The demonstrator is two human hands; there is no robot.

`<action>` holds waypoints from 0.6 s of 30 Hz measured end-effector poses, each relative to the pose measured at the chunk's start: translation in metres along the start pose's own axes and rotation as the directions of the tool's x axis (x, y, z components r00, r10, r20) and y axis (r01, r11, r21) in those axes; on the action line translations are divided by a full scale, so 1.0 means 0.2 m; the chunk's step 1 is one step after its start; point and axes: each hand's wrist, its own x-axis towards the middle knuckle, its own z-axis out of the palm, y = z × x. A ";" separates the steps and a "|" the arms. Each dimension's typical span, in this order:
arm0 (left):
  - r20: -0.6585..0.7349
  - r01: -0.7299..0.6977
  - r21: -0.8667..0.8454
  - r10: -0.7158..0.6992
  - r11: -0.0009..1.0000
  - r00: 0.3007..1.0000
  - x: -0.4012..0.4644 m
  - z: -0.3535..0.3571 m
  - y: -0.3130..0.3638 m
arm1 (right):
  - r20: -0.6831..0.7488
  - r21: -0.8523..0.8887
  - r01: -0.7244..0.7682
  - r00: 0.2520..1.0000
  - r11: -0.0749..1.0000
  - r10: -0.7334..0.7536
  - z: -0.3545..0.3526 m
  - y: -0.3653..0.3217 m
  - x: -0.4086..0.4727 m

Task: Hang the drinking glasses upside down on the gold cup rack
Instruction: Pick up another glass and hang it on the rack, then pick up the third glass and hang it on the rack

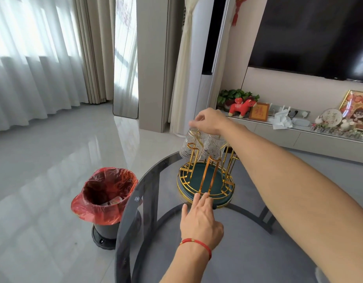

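The gold cup rack [206, 176] with a round dark green base stands on the smoked glass table [227, 252]. Two clear ribbed drinking glasses hang upside down on its far prongs. My right hand [209, 120] pinches the bottom of the left glass [189, 147] from above. The second glass [214, 147] hangs just to its right. My left hand [200, 217], with a red string on the wrist, presses two fingertips against the near rim of the rack's base.
A bin lined with a red bag [105, 196] stands on the floor just left of the table. A low TV cabinet [298, 135] with ornaments runs along the right wall. Glossy tiled floor spreads to the left.
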 end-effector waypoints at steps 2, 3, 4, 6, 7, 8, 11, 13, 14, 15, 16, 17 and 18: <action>0.008 -0.015 -0.005 0.016 1.000 1.000 -0.01 0.00 0.01 | -0.109 0.094 0.021 0.994 0.995 -0.010 -0.01 0.05 -0.09; 0.010 -0.028 -0.002 0.028 1.000 1.000 -0.01 0.00 0.01 | -0.116 0.092 0.039 0.993 0.995 -0.028 0.00 0.08 -0.15; 0.004 -0.038 0.002 0.038 0.999 0.999 -0.02 0.00 0.02 | -0.088 0.059 0.064 0.994 0.996 -0.059 0.01 0.11 -0.22; -0.020 -0.050 -0.003 0.050 0.999 0.999 -0.04 -0.02 0.04 | -0.020 -0.067 0.120 0.992 0.991 -0.122 0.06 0.16 -0.38; -0.043 -0.051 -0.012 0.050 0.999 0.998 -0.05 -0.03 0.06 | -0.013 -0.115 0.134 0.991 0.984 -0.136 0.08 0.18 -0.45; -0.077 -0.050 -0.027 0.048 0.998 0.996 -0.07 -0.04 0.08 | -0.026 -0.133 0.136 0.990 0.982 -0.141 0.09 0.20 -0.53; -0.180 -0.076 -0.057 0.064 0.996 0.982 -0.12 -0.05 0.13 | -0.104 -0.096 0.150 0.982 0.984 -0.160 0.09 0.21 -0.78; -0.226 -0.124 -0.083 0.103 0.989 0.969 -0.18 -0.05 0.17 | -0.134 -0.071 0.139 0.980 0.988 -0.147 0.05 0.23 -0.97; -0.240 -0.159 -0.106 0.130 0.982 0.962 -0.20 -0.05 0.18 | -0.143 -0.057 0.123 0.981 0.991 -0.130 0.04 0.24 -1.06; -0.241 -0.198 -0.134 0.162 0.971 0.957 -0.23 -0.05 0.22 | -0.145 -0.048 0.096 0.984 0.994 -0.102 0.02 0.27 -1.18; -0.230 -0.230 -0.169 0.189 0.958 0.955 -0.27 -0.04 0.25 | -0.147 -0.028 0.069 0.986 0.997 -0.073 0.02 0.29 -1.31; -0.210 -0.246 -0.217 0.201 0.945 0.957 -0.29 -0.05 0.26 | -0.159 0.009 0.060 0.986 0.998 -0.057 0.02 0.30 -1.40; -0.173 -0.255 -0.268 0.214 0.929 0.961 -0.33 -0.05 0.28 | -0.178 0.060 0.039 0.984 0.997 -0.028 0.02 0.31 -1.52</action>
